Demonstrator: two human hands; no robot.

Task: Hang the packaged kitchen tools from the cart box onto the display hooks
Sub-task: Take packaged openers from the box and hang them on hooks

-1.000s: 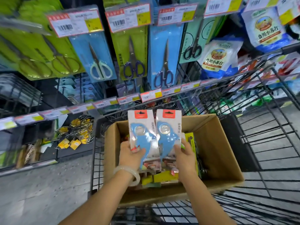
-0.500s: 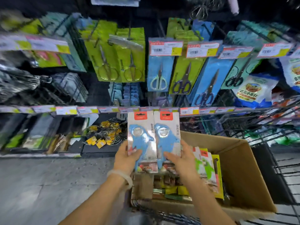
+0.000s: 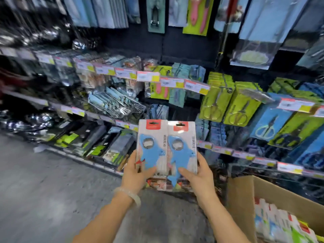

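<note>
Packaged kitchen tools (image 3: pixel 166 151), two glossy flat cards with blue shark shapes, sit side by side; our left hand (image 3: pixel 138 172) and right hand (image 3: pixel 198 174) clamp their lower edges.

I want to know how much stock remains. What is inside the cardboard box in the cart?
The cardboard box holds a row of upright carded packages, white, red and green. What they contain is too blurred to tell, and the box's bottom is covered by them.
</note>
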